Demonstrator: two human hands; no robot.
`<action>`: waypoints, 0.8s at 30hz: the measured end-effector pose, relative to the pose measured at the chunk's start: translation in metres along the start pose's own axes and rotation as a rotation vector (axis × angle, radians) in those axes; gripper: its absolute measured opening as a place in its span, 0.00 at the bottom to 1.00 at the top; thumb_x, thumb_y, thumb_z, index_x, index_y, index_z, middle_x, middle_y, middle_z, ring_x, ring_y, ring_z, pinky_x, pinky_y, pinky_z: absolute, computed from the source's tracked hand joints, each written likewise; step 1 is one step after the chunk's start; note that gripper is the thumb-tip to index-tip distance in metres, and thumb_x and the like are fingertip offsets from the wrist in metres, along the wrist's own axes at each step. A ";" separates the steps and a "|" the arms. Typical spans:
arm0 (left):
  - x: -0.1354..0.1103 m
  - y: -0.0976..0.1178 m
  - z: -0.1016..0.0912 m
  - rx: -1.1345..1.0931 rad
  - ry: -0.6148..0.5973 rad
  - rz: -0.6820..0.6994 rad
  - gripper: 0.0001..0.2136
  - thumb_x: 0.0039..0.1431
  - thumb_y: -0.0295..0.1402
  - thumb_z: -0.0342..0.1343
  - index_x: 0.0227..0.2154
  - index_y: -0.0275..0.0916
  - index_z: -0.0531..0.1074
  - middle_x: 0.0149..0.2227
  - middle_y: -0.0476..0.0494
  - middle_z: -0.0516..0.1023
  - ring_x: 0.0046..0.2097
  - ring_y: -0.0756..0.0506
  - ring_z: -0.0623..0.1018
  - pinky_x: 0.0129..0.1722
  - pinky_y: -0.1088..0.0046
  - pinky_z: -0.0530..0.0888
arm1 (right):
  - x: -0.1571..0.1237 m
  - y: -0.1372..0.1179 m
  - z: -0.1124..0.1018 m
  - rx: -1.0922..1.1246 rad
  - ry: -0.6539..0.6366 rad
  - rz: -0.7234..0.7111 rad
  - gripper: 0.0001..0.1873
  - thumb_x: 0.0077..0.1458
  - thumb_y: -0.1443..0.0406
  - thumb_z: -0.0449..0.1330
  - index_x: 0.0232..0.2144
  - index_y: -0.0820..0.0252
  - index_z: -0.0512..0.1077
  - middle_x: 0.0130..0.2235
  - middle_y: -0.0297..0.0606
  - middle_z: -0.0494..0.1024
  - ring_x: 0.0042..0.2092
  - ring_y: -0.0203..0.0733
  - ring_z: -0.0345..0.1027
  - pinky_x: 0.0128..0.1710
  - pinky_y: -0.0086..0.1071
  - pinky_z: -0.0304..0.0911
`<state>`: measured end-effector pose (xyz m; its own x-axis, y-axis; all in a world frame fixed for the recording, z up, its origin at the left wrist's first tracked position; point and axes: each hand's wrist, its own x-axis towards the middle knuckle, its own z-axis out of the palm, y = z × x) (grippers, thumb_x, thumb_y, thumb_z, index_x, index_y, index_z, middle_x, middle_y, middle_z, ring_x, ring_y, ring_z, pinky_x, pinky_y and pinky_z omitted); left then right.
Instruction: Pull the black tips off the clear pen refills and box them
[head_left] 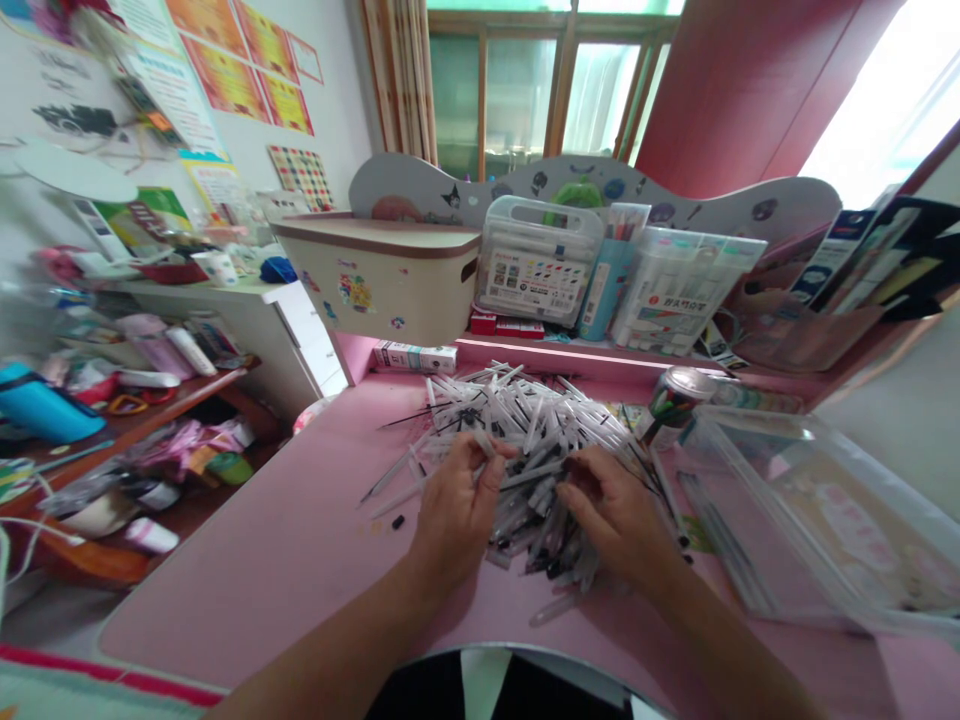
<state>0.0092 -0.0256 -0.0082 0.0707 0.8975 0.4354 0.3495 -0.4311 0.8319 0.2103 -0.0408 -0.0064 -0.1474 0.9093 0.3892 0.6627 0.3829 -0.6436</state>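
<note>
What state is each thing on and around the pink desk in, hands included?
Pile of pens: loose heap on the pink desk.
Left hand: resting in the pile, fingers curled around pens.
Right hand: on the pile, fingers bent; grip unclear.
Clear plastic case: open, lying flat at the right.
Marker case: closed, upright.
Beige box: lid on.
</note>
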 end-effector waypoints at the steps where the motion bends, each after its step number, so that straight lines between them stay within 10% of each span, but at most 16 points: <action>1: 0.001 0.001 0.000 -0.084 0.026 -0.023 0.04 0.69 0.34 0.47 0.42 0.41 0.65 0.42 0.44 0.80 0.45 0.45 0.79 0.48 0.66 0.72 | -0.001 -0.001 0.004 -0.083 -0.032 -0.035 0.06 0.58 0.65 0.58 0.39 0.58 0.70 0.39 0.41 0.74 0.42 0.46 0.67 0.42 0.38 0.63; 14: 0.010 0.000 0.005 -0.582 0.034 -0.321 0.09 0.64 0.39 0.55 0.40 0.41 0.62 0.32 0.49 0.82 0.29 0.51 0.75 0.32 0.76 0.70 | 0.000 -0.018 0.029 -0.528 -0.179 -0.074 0.07 0.53 0.69 0.63 0.37 0.60 0.74 0.41 0.45 0.74 0.44 0.56 0.65 0.46 0.49 0.63; 24: 0.013 -0.003 0.005 -0.727 0.009 -0.397 0.12 0.59 0.37 0.61 0.38 0.40 0.64 0.32 0.47 0.83 0.31 0.50 0.79 0.30 0.78 0.72 | -0.002 -0.016 0.017 -0.166 0.093 -0.174 0.12 0.52 0.71 0.56 0.41 0.64 0.71 0.39 0.46 0.74 0.42 0.49 0.68 0.43 0.41 0.65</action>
<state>0.0136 -0.0122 -0.0064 0.0608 0.9962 0.0624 -0.3444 -0.0378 0.9381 0.1876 -0.0461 -0.0080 -0.2064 0.8101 0.5488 0.7458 0.4933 -0.4477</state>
